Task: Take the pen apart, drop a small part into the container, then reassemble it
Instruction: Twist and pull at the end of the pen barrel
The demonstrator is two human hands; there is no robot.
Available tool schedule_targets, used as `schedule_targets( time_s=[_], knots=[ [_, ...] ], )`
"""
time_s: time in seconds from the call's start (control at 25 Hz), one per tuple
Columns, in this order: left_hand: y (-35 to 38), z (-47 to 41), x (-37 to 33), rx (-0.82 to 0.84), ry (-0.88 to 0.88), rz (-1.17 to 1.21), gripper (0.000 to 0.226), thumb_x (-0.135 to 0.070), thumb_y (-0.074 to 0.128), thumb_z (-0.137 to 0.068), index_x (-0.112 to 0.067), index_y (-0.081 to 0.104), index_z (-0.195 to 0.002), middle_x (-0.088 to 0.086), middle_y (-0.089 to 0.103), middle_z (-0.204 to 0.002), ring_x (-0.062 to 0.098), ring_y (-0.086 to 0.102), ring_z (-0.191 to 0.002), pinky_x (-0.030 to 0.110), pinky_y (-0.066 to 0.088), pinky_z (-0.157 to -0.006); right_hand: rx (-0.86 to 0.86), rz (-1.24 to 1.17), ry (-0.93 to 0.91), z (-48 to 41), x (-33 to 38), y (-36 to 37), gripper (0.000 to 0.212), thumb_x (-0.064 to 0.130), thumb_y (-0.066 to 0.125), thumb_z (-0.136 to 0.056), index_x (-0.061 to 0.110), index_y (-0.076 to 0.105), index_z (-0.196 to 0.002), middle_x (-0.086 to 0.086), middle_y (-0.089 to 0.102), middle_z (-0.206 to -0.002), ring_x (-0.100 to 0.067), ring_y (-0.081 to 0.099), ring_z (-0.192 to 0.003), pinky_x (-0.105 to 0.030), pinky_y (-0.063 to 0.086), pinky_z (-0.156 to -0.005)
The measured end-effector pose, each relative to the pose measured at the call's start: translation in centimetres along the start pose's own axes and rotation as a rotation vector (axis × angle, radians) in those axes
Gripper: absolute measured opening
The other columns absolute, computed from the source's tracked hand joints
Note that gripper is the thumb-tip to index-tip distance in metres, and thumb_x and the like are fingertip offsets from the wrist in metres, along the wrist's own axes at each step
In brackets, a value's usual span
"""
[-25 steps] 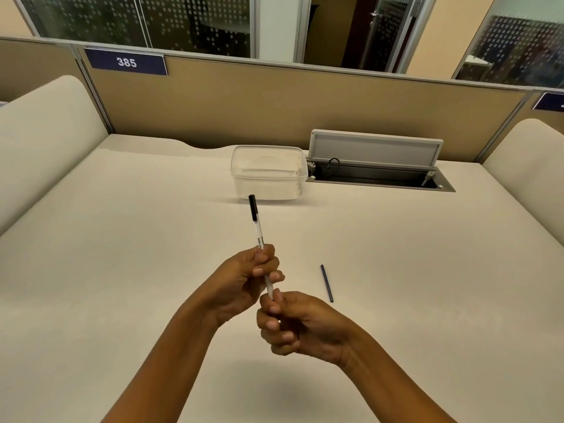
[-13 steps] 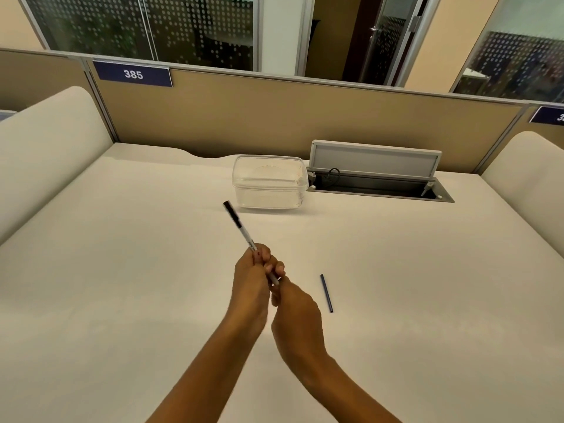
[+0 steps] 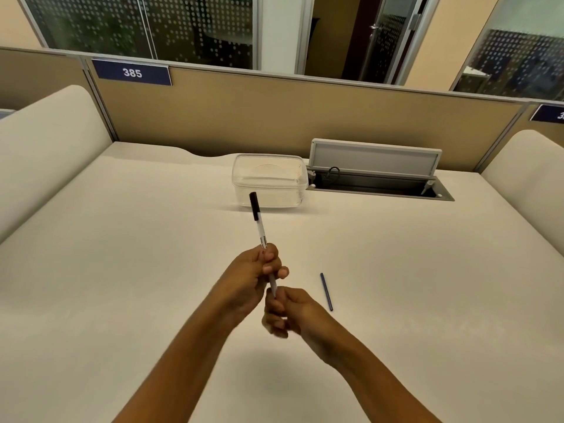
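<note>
A white pen (image 3: 260, 228) with a black end points up and away from me, tilted slightly left. My left hand (image 3: 248, 277) is closed around the middle of its barrel. Just below, my right hand (image 3: 290, 309) pinches the pen's lower end, and what its fingers hold there is hidden. A thin dark blue refill (image 3: 326, 291) lies loose on the desk to the right of my hands. A clear plastic container (image 3: 270, 180) stands beyond the pen, near the back of the desk.
The cream desk (image 3: 122, 270) has a tan partition (image 3: 274, 117) along its back. An open cable tray with a raised grey lid (image 3: 375, 161) sits right of the container. Padded dividers (image 3: 45, 148) flank both sides.
The pen swung left half a second ago and has come back closer to upright. My hands have drawn slightly apart along the barrel. The refill has not moved.
</note>
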State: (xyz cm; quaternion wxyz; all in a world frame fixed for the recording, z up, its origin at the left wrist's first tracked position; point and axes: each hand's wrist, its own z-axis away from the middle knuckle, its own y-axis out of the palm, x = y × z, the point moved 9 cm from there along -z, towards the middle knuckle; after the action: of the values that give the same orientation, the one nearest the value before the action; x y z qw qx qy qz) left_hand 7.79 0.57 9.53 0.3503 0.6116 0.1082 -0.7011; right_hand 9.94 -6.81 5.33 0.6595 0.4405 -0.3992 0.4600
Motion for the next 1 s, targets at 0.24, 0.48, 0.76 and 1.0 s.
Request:
schedule_targets(
  time_s=[0.24, 0.48, 0.76, 1.0],
  knots=[
    [-0.1, 1.1, -0.1, -0.544, 0.150, 0.060, 0.036, 0.004, 0.024, -0.086, -0.020, 0.041, -0.066, -0.007, 0.043, -0.053, 0.012, 0.050, -0.054, 0.023, 0.035, -0.047, -0.783, 1.282, -0.288, 1.4, 4.2, -1.1, 0.012, 0.020, 0.070, -0.080, 0.020, 0.065, -0.069, 0.001, 0.066, -0.061, -0.016, 0.057, -0.060, -0.028, 0.045, -0.061],
    [0.7, -1.2, -1.1, -0.075, 0.040, 0.132, 0.033, -0.003, 0.025, -0.098, -0.014, 0.047, -0.076, -0.006, 0.043, -0.054, 0.012, 0.048, -0.056, 0.019, 0.043, -0.050, -0.239, 0.341, -0.051, -0.5, 1.7, -1.8, 0.039, 0.014, 0.033, -0.099, 0.021, 0.044, -0.062, 0.008, 0.050, -0.054, -0.015, 0.046, -0.058, -0.022, 0.036, -0.058],
    [2.3, -0.3, -3.2, 0.318, -0.050, 0.464, 0.027, -0.013, 0.033, -0.093, -0.015, 0.043, -0.067, -0.007, 0.039, -0.050, 0.006, 0.033, -0.043, 0.019, 0.034, -0.046, 0.319, -0.286, 0.107, 1.2, 1.6, 2.4, 0.035, 0.020, 0.030, -0.101, 0.016, 0.047, -0.071, 0.003, 0.046, -0.061, -0.015, 0.042, -0.060, -0.024, 0.036, -0.060],
    [-1.9, -1.0, -0.7, -0.393, 0.074, 0.299, 0.038, 0.008, 0.015, -0.080, -0.016, 0.036, -0.060, -0.008, 0.034, -0.041, 0.006, 0.026, -0.037, 0.019, 0.024, -0.041, -0.484, 0.530, 0.003, -0.1, 1.0, -2.7, 0.041, -0.004, 0.034, -0.088, 0.021, 0.042, -0.057, 0.006, 0.045, -0.056, -0.010, 0.036, -0.050, -0.013, 0.029, -0.047]
  ],
)
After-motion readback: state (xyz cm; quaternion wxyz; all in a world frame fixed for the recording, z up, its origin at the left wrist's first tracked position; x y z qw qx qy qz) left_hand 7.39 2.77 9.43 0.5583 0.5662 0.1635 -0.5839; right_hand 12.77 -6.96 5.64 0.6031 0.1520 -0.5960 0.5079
